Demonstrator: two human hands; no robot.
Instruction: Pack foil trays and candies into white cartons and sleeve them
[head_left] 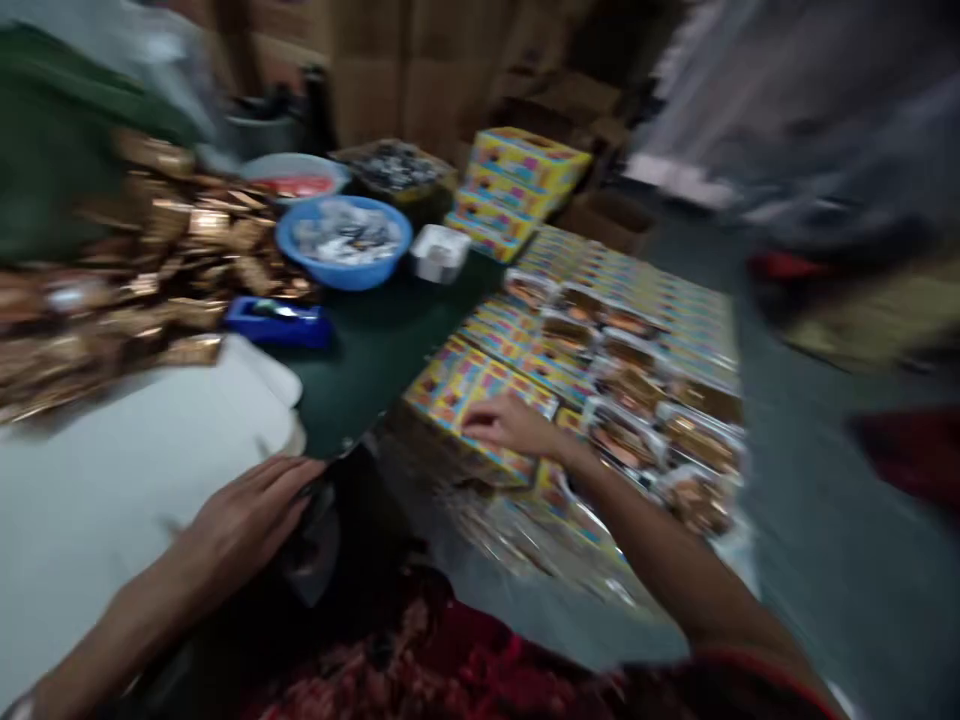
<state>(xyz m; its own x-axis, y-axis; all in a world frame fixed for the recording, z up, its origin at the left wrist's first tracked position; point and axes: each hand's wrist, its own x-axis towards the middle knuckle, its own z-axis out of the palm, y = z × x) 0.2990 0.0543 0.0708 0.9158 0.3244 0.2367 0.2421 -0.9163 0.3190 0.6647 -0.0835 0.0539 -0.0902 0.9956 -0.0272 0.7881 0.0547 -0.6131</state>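
Note:
The view is motion-blurred. My right hand [510, 425] rests its fingertips on a yellow and blue printed box [480, 420], one of a row of such boxes on the table. Beyond it lie rows of open boxes holding copper-coloured packets [626, 400]. My left hand [247, 525] lies at the lower edge of a white sheet [135, 490], close to the corner of a dark green table top [367, 360]. It holds nothing that I can see. A heap of shiny gold-brown packets [172, 260] lies beyond the white sheet.
A blue basin of wrapped items [343, 242], a blue tape dispenser [277, 323] and a small white box [439, 253] stand on the table. Stacked yellow boxes [521, 180] rise behind them. A person in a green sleeve [60, 140] stands at the far left. Cardboard cartons [405, 70] fill the back.

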